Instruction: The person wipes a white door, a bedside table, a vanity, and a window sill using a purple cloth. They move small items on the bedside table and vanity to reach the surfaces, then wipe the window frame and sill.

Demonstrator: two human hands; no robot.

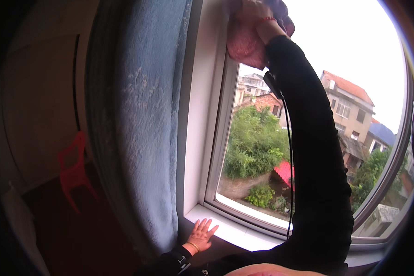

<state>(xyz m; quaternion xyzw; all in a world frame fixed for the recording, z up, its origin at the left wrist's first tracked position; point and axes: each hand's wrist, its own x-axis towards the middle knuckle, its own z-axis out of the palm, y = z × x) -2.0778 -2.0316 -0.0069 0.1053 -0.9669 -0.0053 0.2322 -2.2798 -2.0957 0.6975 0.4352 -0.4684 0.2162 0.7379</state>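
Note:
My right arm, in a black sleeve, reaches up across the window. At the top left of the pane my right hand (254,13) holds a bunched reddish-pink cloth (247,46) against the glass and frame. Part of the cloth is cut off by the picture's top edge, and a red bead bracelet rings that wrist. Lower down, my left hand (201,237) lies with fingers spread on the inner edge of the white windowsill (234,233). It grips nothing.
A blue curtain (147,119) hangs close to the left of the window frame (215,152). From a small dark piece by my right sleeve, a black cable (290,152) runs down. A red plastic chair (73,170) stands farther left. Buildings and trees show outside.

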